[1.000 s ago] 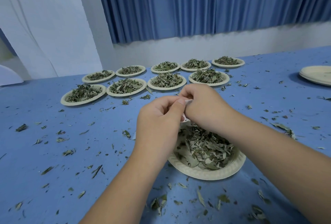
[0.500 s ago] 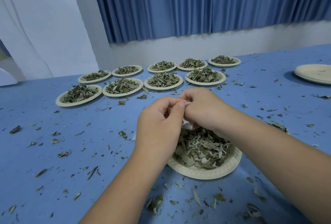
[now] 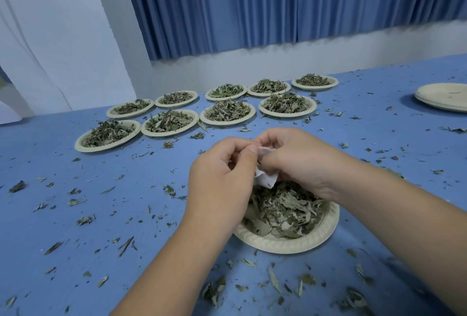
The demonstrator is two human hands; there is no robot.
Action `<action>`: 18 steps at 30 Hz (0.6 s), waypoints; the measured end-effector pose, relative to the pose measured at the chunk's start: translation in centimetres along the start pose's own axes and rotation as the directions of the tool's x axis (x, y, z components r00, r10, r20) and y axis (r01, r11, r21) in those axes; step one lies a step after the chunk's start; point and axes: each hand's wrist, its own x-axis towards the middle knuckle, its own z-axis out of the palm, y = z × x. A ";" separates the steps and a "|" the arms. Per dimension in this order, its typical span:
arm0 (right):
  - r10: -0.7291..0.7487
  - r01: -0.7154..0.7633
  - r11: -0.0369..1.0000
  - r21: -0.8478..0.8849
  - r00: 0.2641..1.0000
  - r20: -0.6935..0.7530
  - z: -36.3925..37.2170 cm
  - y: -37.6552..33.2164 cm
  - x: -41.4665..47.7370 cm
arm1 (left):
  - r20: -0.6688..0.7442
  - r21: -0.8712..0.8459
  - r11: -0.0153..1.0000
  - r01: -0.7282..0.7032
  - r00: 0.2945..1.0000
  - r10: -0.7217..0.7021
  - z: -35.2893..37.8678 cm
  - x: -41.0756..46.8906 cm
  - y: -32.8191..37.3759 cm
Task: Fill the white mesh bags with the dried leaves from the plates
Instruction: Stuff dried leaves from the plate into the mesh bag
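A small white mesh bag hangs between my two hands, just above a paper plate heaped with dried leaves. My left hand pinches the bag's left side with thumb and curled fingers. My right hand grips the bag's top from the right, fingers curled round it. Most of the bag is hidden behind the fingers; only its lower corner and a strip at the top show. Whether any leaves are inside it cannot be seen.
Several paper plates of dried leaves stand in two rows at the back of the blue table. A stack of bare plates sits at the far right. Loose leaf bits litter the cloth all around.
Both hands stay on the bag above the plate; the fingers have shifted a little, and slightly more of the bag's lower corner shows.
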 end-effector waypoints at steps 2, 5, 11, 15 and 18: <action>0.011 -0.014 0.998 0.061 0.999 0.035 -0.3 0.1 -0.3 | -0.010 -0.010 1.000 0.005 1.000 -0.005 0.0 0.0 0.0; 0.045 -0.061 0.978 0.201 0.996 0.082 -0.5 -0.1 -0.8 | -0.032 -0.014 1.000 -0.007 0.999 0.007 0.1 0.0 -0.1; 0.091 -0.144 0.951 0.274 0.976 0.196 -0.1 -0.5 -2.0 | -0.041 0.053 0.997 -0.064 0.997 0.066 0.2 -0.2 -0.1; 0.081 -0.104 0.961 0.256 0.992 0.099 0.3 -0.4 -1.7 | -0.030 0.093 0.992 -0.085 0.996 0.088 0.1 -0.3 0.0; 0.023 -0.011 0.994 0.112 0.994 -0.103 0.6 -0.1 -1.0 | -0.019 0.081 0.993 -0.087 0.996 0.089 0.0 -0.5 0.2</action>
